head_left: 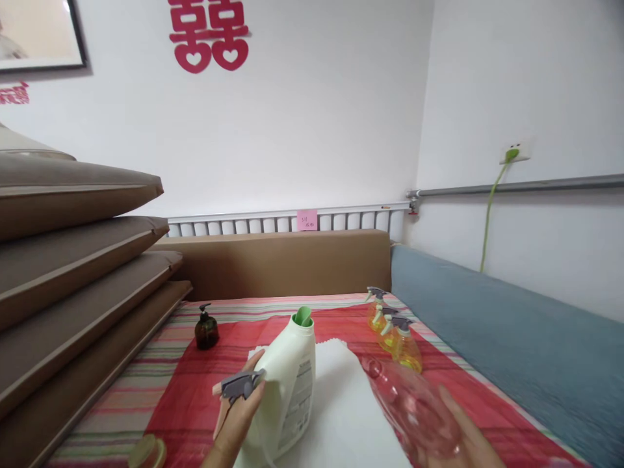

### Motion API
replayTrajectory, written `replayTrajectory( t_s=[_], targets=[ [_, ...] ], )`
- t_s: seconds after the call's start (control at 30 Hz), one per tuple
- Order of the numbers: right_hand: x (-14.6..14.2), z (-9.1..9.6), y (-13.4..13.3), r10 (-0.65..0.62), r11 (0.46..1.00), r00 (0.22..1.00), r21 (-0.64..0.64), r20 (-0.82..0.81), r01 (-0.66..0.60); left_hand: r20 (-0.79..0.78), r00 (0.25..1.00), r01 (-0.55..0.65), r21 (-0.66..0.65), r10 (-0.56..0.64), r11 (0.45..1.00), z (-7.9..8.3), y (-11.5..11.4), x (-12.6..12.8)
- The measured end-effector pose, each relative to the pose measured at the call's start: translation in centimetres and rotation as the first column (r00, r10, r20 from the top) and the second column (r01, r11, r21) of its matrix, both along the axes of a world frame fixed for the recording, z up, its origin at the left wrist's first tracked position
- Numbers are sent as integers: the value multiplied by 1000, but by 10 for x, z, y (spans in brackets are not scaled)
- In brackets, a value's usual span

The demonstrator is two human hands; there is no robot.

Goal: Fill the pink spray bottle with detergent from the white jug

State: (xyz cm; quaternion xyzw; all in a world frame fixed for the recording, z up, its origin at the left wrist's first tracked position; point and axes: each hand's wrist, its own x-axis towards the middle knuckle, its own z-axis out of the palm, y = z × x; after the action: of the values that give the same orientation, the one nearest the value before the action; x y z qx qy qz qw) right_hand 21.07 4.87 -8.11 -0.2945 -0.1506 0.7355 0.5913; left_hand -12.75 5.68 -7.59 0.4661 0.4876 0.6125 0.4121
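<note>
1. The left hand (240, 411) is closed around a grey trigger spray head (240, 386) with a pale nozzle, right against a large cream plastic jug (293, 370) with a green spout (303, 316); whether it also bears the jug is unclear.
2. The right hand (472, 437) grasps a transparent, ribbed plastic bottle (414, 406), tilted with its neck toward the jug; some fingers are hidden.
3. The bottle looks slick and thin-walled, so a loose grip could let it slip, and squeezing could dent it.
4. A knock from the left hand could tip the jug, with spillage likely if its spout is open; I cannot tell.
5. The white sheet (348, 416) beneath could slide or wrinkle on the red cloth (185, 380).
6. Three yellow-filled spray bottles (407, 351) crowd the space beyond the right hand; a wide swing might topple them.
7. A dark brown pump bottle (207, 331) and stacked brown cushions (82, 260) limit the left side.
</note>
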Motion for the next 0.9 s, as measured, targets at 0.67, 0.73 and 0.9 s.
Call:
replayTrajectory(
  t_s=[0.67,0.73,0.9],
  targets=[
    [22,74,106,-9,985,884,157,467,-73,-223,959,199,94,-174,975,7,29,33],
    [26,71,109,-15,984,869,160,494,-74,-206,968,169,116,-143,979,5,31,36],
    [33,73,114,-26,984,824,162,565,-79,-179,980,108,143,-82,984,0,34,46]
  ],
)
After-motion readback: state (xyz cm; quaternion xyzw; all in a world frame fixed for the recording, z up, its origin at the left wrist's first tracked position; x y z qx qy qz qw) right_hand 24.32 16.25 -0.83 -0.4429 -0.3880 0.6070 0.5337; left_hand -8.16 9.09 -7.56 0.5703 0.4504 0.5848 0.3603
